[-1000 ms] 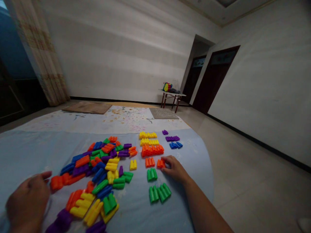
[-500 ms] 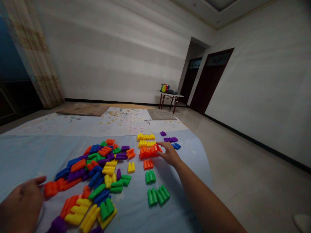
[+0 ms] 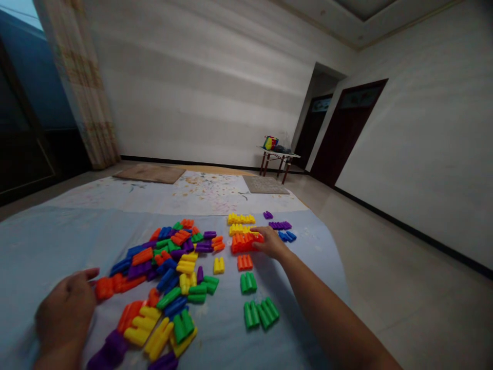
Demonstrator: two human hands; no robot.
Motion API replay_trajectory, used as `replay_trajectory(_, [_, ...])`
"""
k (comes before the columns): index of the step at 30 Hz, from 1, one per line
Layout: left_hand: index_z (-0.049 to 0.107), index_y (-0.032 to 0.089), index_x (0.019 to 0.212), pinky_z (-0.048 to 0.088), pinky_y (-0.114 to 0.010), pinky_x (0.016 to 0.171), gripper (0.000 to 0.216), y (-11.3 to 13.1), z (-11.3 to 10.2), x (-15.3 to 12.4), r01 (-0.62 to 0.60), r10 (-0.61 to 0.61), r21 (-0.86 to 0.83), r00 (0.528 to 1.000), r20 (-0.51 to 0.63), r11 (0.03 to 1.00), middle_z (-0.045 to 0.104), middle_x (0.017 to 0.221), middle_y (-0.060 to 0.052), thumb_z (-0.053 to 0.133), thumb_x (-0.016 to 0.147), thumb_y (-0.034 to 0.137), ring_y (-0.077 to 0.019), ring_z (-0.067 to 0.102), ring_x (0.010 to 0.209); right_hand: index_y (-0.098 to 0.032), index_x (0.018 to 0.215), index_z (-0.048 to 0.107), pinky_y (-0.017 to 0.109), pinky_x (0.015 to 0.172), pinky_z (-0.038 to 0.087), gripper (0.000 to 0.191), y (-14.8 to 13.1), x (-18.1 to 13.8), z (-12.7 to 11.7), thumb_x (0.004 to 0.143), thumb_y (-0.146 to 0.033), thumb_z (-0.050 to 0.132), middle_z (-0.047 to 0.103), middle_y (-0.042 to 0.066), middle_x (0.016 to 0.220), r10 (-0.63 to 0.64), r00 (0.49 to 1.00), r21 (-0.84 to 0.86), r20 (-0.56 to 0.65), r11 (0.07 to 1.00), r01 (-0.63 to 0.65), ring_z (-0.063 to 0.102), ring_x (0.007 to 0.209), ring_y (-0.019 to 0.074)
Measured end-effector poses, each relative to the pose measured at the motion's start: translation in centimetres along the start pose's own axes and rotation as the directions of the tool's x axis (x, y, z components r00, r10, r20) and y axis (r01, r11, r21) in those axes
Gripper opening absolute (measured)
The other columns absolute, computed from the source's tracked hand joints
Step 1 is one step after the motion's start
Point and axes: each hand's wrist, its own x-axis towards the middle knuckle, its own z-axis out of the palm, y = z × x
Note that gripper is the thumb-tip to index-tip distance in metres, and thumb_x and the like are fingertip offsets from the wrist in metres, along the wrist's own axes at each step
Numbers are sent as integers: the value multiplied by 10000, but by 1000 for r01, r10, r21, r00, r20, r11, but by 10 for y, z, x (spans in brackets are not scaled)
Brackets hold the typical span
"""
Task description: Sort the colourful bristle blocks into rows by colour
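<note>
On blue cloth [image 3: 223, 339], probably squaring orange row [image 3: 242, 244] with right hand [image 3: 271, 242], left hand [image 3: 69, 306] leftward of it, can't tell either grip; next, probably needs easing clear.

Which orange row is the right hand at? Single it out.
The longer row of orange ribbed plastic blocks, with the right hand at its right end; the shorter orange row, nearer the viewer, lies untouched.

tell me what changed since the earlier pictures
The right hand moved forward to the right end of the long orange plastic tube-block row. The small orange plastic tube block it touched earlier has left its spot beside the separate orange plastic block; whether it is released is unclear. The left hand, the mixed-colour pile of plastic tube blocks and the green plastic tube blocks stayed put.
</note>
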Motion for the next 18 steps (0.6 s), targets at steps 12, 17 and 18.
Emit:
replay_trajectory(12, [634, 206, 976, 388, -324, 666, 466, 36, -21, -19, 105, -104, -13, 990, 98, 994, 638, 937, -86, 248, 802, 402, -229, 535, 769, -248, 1144, 616, 399, 941, 323, 322, -85, 14, 27, 833, -193, 557, 635, 43, 1186, -281, 956, -44, 84, 958, 285, 479, 1124, 225])
replay_trajectory(17, [629, 197, 992, 393, -326, 704, 469, 36, -21, -17, 110, -108, -21, 989, 106, 994, 635, 950, -93, 255, 797, 402, -240, 542, 837, -251, 1187, 588, 419, 895, 326, 364, -103, 29, 45, 846, -163, 495, 634, 59, 1174, -263, 943, -217, 205, 927, 306, 469, 1094, 248])
replay_trajectory(18, [627, 199, 997, 393, -324, 703, 465, 35, -21, -17, 115, -112, -28, 988, 108, 993, 634, 951, -91, 261, 795, 403, -238, 542, 839, -245, 1177, 595, 420, 887, 325, 356, -104, 30, 47, 838, -174, 510, 638, 70, 1156, -250, 943, -252, 219, 919, 303, 468, 1087, 255])
